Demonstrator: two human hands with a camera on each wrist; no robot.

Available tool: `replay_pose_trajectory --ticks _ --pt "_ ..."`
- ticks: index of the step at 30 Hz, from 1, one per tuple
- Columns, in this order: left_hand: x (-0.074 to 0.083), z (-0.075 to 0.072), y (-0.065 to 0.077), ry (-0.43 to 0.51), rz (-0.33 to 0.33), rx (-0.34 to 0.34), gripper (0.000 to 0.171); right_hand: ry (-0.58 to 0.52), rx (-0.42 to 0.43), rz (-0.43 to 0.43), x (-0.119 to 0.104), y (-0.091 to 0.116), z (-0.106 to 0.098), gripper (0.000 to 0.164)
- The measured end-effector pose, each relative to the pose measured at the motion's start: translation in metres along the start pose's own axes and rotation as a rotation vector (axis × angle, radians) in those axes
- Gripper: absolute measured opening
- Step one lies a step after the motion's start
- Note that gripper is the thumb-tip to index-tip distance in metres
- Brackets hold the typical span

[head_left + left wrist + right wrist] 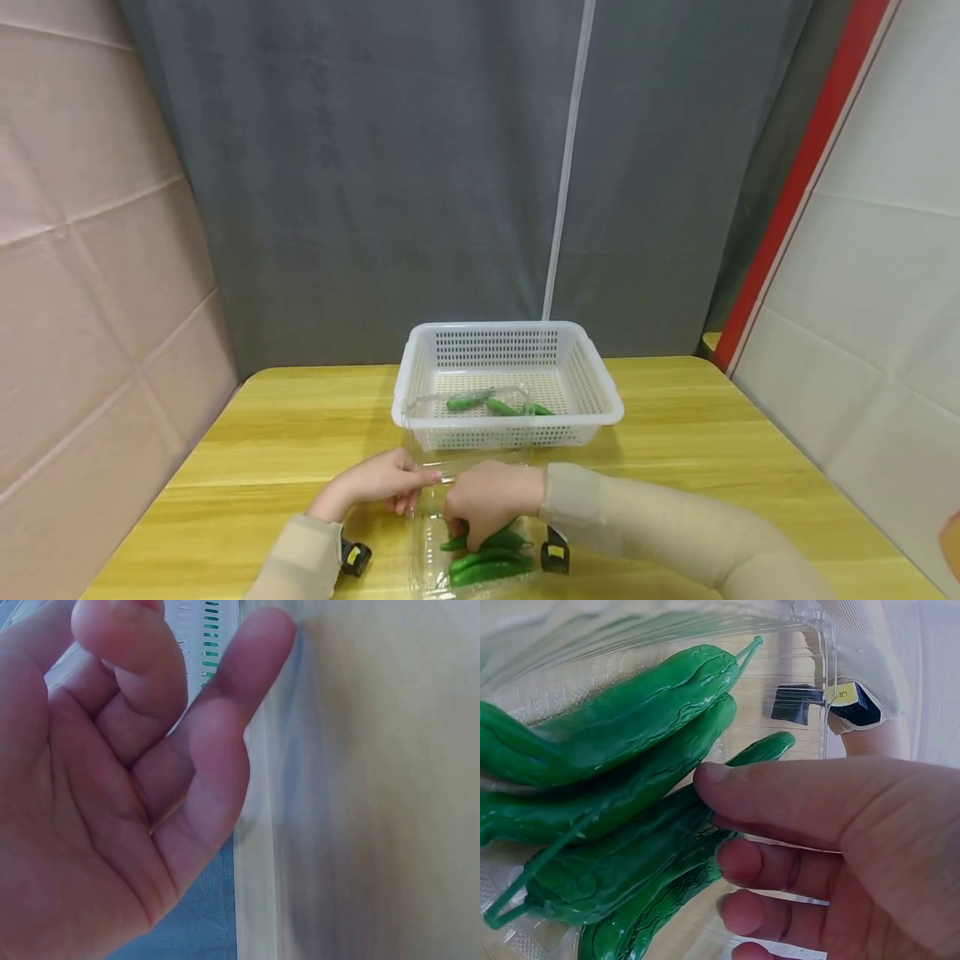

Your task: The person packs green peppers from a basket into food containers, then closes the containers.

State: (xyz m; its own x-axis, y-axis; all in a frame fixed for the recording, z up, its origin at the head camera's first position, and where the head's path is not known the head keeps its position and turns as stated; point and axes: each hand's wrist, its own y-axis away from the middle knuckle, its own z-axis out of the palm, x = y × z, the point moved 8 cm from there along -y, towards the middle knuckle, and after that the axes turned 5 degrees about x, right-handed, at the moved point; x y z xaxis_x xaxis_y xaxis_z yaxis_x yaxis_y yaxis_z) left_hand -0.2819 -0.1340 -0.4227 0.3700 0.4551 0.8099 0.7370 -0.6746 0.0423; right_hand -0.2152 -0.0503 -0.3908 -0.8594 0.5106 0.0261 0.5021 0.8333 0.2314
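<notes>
Head: bright, soft shdws | L wrist: dimmer, tbl (382, 810) blurry

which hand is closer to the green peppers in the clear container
Right. The right hand is inside the clear container, touching the green peppers; the left hand is farther off, at the container's left edge.

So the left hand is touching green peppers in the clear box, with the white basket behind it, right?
Wrong hand: the head view shows the right hand touching green peppers in the clear box, with the white basket behind it.
</notes>
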Motion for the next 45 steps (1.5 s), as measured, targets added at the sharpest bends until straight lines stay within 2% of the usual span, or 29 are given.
replay_pose_trajectory --ticks 15,23,35,45 --pt "0.000 0.000 0.000 0.007 -0.014 0.005 0.055 0.001 -0.021 0.010 0.001 -0.001 0.003 0.012" --pt "0.001 0.000 0.001 0.007 -0.005 0.002 0.055 -0.042 -0.019 -0.004 0.004 -0.001 0.000 0.010" --pt "0.000 -0.002 0.001 0.014 0.011 0.005 0.056 -0.165 0.020 -0.005 0.017 0.011 -0.029 0.006" --pt "-0.003 0.000 -0.001 0.010 -0.008 0.005 0.053 -0.305 0.147 0.026 0.048 0.047 -0.066 0.012"
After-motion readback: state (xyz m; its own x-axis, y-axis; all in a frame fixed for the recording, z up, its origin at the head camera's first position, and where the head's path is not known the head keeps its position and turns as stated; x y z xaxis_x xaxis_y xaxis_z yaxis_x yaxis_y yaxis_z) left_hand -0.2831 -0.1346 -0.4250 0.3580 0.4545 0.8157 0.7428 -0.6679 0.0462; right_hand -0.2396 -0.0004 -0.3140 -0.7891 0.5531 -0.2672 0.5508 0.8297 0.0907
